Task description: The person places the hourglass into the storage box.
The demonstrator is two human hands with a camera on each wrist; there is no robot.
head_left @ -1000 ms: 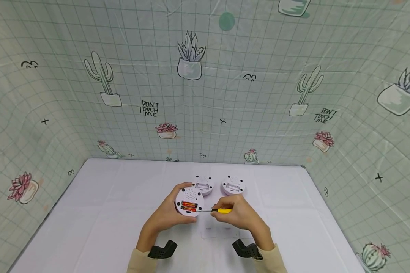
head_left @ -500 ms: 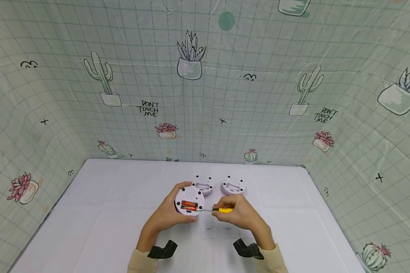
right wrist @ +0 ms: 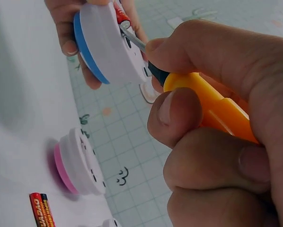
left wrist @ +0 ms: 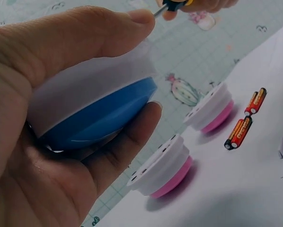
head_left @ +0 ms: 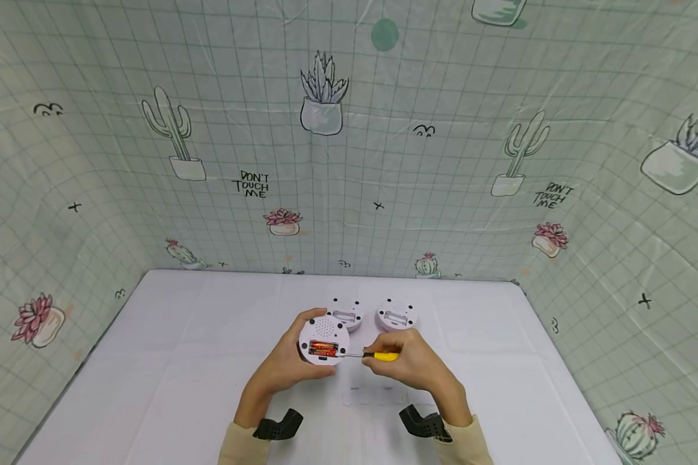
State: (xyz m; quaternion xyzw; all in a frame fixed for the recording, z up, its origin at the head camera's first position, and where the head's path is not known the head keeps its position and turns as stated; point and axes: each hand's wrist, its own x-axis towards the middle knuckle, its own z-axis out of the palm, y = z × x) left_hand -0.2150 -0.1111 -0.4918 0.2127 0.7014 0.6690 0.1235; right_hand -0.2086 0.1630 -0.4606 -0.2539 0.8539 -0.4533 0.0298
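Observation:
My left hand point(head_left: 287, 358) grips a round white device point(head_left: 324, 327) by its sides, its perforated, footed back facing up. Its underside shows blue in the left wrist view. Red batteries point(head_left: 323, 349) lie in the device's open compartment. In my right hand point(head_left: 410, 361) is a small screwdriver point(right wrist: 212, 106) with a yellow handle, held between thumb and curled fingers. The metal shaft points left, and its tip is at the end of a battery point(right wrist: 121, 18) by the compartment edge. Whether the tip is under the battery I cannot tell.
Two similar white devices with pink undersides, one point(head_left: 346, 305) behind the held one and another point(head_left: 397, 315) to its right, lie on the white table point(head_left: 180, 361). Several loose red batteries point(left wrist: 239, 133) lie near them. A patterned cloth point(head_left: 349, 161) rises behind the table.
The device has risen very slightly in my left hand. My right hand and the screwdriver have shifted a little up and to the right, the tip staying at the compartment.

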